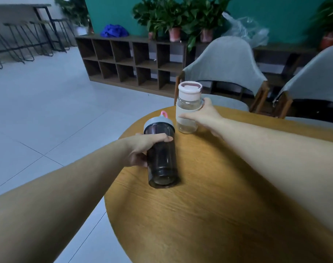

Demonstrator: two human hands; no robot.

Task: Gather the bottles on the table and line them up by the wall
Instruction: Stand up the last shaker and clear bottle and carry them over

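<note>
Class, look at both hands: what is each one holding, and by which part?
The left hand grips the dark bottle around its upper body. The right hand holds the clear bottle around its middle.

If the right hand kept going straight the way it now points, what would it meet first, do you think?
The right hand already grips the clear bottle, so that bottle is first in its line. Beyond the table edge, the grey chair probably comes next, though depth is unclear.

teal wall [112,14] | pale tiled floor [48,111] | cubby shelf [127,61] | grey chairs [224,61]

Two grey chairs [224,59], cubby shelf [127,61], potted plants [173,18], possibly stools [19,42].
</note>
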